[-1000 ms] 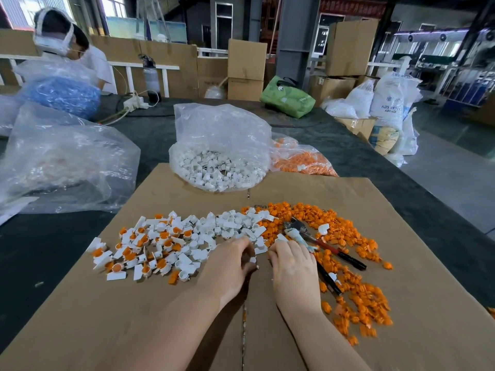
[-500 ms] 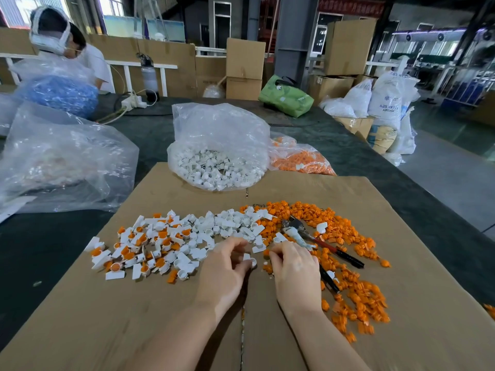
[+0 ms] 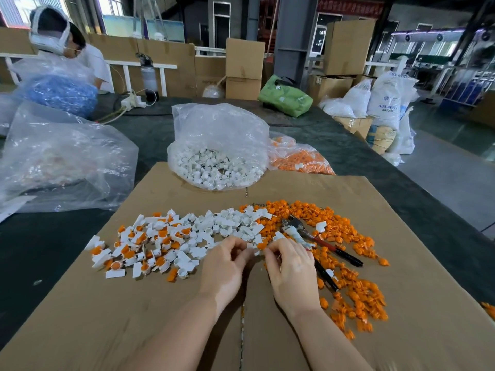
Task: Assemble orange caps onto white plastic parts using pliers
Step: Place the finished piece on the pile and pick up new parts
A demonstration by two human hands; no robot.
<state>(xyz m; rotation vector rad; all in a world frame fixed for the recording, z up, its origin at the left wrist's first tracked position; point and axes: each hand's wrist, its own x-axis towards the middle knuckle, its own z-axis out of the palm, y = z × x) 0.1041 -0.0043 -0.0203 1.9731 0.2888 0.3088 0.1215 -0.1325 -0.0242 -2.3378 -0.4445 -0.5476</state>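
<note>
On a cardboard sheet (image 3: 267, 330) lie three spreads: white parts with orange caps fitted (image 3: 139, 247) at the left, bare white plastic parts (image 3: 230, 223) in the middle, loose orange caps (image 3: 348, 263) at the right. My left hand (image 3: 227, 266) pinches a small white part (image 3: 251, 247) at its fingertips. My right hand (image 3: 290, 266) pinches an orange cap (image 3: 262, 245) against it. The two hands meet near the sheet's middle. Pliers (image 3: 318, 245) with red and black handles lie on the caps, just right of my right hand.
A clear bag of white parts (image 3: 217, 153) and a bag of orange caps (image 3: 300, 159) stand behind the sheet. A large crumpled plastic bag (image 3: 61, 159) lies at the left. Another person (image 3: 61, 46) sits at the far left by a bag of blue parts (image 3: 60, 93). Boxes and sacks stand behind.
Both hands drew slightly back from the white pile, each with a piece in its fingertips, and came together over the cardboard. The pliers have not moved.
</note>
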